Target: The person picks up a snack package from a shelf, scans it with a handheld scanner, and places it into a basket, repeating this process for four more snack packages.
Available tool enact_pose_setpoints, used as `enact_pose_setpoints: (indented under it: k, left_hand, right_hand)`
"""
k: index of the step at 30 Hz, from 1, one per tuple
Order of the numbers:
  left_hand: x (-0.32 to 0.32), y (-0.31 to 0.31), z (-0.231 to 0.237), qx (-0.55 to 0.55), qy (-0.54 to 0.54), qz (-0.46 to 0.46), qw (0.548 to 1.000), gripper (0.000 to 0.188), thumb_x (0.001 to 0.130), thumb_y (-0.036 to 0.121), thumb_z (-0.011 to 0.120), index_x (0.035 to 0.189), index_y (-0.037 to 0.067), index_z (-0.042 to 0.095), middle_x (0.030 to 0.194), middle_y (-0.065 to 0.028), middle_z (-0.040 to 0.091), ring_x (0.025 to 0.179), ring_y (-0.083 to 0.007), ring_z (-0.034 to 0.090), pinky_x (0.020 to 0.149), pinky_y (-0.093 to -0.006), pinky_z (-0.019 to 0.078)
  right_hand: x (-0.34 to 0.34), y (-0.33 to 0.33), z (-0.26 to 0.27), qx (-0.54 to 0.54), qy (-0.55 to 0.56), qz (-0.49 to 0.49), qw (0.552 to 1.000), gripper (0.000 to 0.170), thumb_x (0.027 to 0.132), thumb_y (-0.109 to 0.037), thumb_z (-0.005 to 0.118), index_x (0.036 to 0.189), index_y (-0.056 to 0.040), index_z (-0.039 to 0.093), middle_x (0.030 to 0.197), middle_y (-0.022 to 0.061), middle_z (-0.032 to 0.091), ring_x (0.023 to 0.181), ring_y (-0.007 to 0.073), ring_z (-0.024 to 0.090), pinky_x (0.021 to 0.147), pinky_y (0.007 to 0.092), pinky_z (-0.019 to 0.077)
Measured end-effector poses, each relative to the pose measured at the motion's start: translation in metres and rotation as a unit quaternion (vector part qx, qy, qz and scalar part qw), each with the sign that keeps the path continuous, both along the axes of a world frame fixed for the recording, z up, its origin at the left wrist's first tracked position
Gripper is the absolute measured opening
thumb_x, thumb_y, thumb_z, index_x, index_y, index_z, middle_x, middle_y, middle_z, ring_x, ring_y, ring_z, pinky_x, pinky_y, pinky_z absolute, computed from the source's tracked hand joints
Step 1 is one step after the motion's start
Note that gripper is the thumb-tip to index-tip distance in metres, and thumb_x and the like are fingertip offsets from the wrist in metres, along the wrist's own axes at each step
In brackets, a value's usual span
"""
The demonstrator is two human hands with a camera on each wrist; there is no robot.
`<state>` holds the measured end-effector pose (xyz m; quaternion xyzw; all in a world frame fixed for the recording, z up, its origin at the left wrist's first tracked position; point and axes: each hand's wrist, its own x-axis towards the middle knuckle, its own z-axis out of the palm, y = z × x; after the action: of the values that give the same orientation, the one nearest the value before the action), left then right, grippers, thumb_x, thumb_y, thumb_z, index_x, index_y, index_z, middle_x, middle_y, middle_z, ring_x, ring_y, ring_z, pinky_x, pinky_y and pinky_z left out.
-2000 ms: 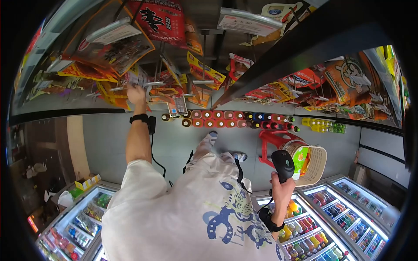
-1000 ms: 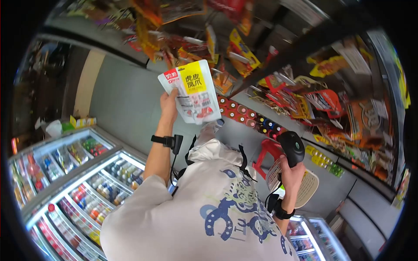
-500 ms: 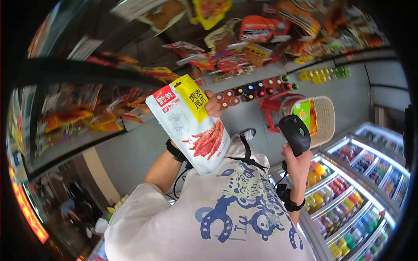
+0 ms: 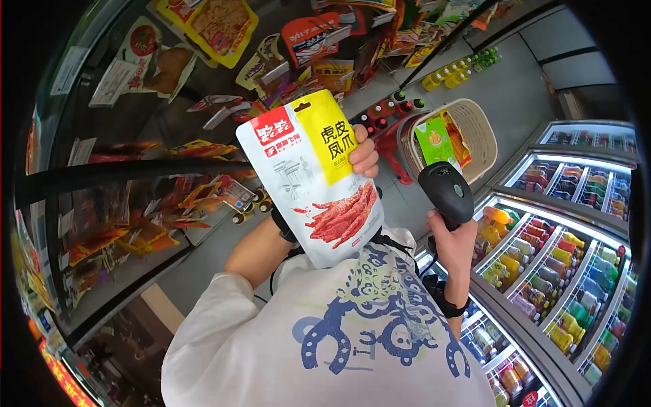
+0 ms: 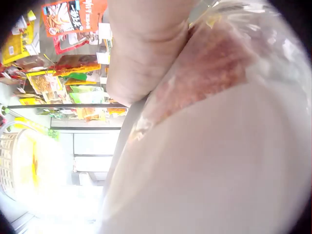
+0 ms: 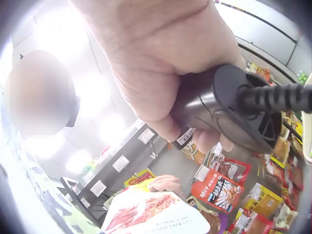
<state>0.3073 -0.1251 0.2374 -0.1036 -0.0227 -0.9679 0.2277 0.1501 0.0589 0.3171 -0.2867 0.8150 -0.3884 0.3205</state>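
My left hand [image 4: 364, 152] grips the edge of a white and yellow snack bag [image 4: 325, 197] printed with red chicken feet. Its front faces up toward the head camera, before my chest. Most of that hand is hidden behind the bag. In the left wrist view the bag [image 5: 209, 146] fills the right side, against the palm [image 5: 146, 53]. My right hand [image 4: 456, 244] holds a black handheld barcode scanner [image 4: 446, 193] by its handle, to the right of the bag. From the right wrist, the scanner's handle [image 6: 200, 105] and ribbed cable [image 6: 275, 99] show close up.
A cream basket [image 4: 491, 139] with green and orange packs stands on a red stool [image 4: 391, 146]. Snack packs [image 4: 310, 41] hang on racks ahead and left. Bottles [image 4: 383, 112] stand on the floor by the racks. Lit drink coolers [image 4: 498, 278] line the right side.
My left hand has come away from the hanging packs with the bag and drawn it to my chest. The bag has turned from back to front. The right hand keeps hold of the scanner.
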Motion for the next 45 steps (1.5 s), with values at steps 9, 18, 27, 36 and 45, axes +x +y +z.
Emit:
enact_pose_setpoints:
  k: [9, 18, 27, 36, 45]
  left_hand:
    - [-0.051, 0.009, 0.005, -0.013, 0.05, -0.047, 0.998, 0.049, 0.084, 0.05, 0.059, 0.102, 0.007, 0.044, 0.077, -0.0013, 0.044, 0.072, -0.014, 0.043, 0.078, -0.0294, 0.0347]
    - [-0.08, 0.002, 0.005, 0.008, -0.455, 0.03, 0.89, 0.028, 0.098, 0.029, 0.044, 0.108, 0.005, 0.055, 0.091, -0.0078, 0.06, 0.082, -0.0204, 0.058, 0.074, -0.038, 0.0519]
    - [-0.095, 0.016, 0.041, -0.063, -0.46, 0.092, 0.881, 0.032, 0.099, 0.018, 0.04, 0.125, 0.002, 0.047, 0.124, -0.0102, 0.055, 0.112, -0.0224, 0.053, 0.098, -0.0383, 0.0421]
    - [-0.07, 0.022, 0.062, -0.222, -0.325, -0.012, 0.919, 0.045, 0.084, 0.001, 0.061, 0.126, 0.002, 0.044, 0.12, -0.0111, 0.058, 0.11, -0.0217, 0.057, 0.096, -0.0377, 0.0452]
    - [-0.068, 0.039, 0.061, -0.306, -0.351, 0.025, 0.884, 0.032, 0.08, -0.002, 0.064, 0.11, 0.0, 0.055, 0.091, -0.0095, 0.064, 0.063, -0.013, 0.058, 0.055, -0.0263, 0.0489]
  right_hand:
    - [-0.021, 0.027, -0.002, -0.012, -0.005, -0.039, 0.999, 0.02, 0.077, -0.014, 0.067, 0.088, 0.0021, 0.064, 0.064, 0.0022, 0.059, 0.06, 0.0076, 0.05, 0.058, 0.0251, 0.0417]
    - [-0.041, 0.049, -0.011, -0.212, -0.17, -0.065, 0.96, 0.045, 0.08, -0.013, 0.065, 0.121, 0.0004, 0.052, 0.111, 0.0147, 0.059, 0.092, 0.0226, 0.062, 0.077, 0.0357, 0.0521]
    - [-0.055, 0.069, -0.021, -0.291, -0.247, -0.025, 0.924, 0.068, 0.069, -0.03, 0.077, 0.124, 0.0001, 0.051, 0.122, 0.0162, 0.055, 0.116, 0.0271, 0.05, 0.101, 0.0392, 0.0338]
    - [-0.043, 0.061, -0.017, -0.308, -0.274, -0.071, 0.909, 0.035, 0.076, -0.006, 0.067, 0.11, -0.0023, 0.059, 0.095, 0.0026, 0.063, 0.086, 0.0101, 0.056, 0.074, 0.025, 0.0439]
    - [-0.035, 0.056, -0.009, -0.235, -0.207, -0.108, 0.944, 0.038, 0.076, -0.011, 0.07, 0.112, -0.004, 0.059, 0.097, 0.0026, 0.061, 0.087, 0.012, 0.055, 0.077, 0.0263, 0.0425]
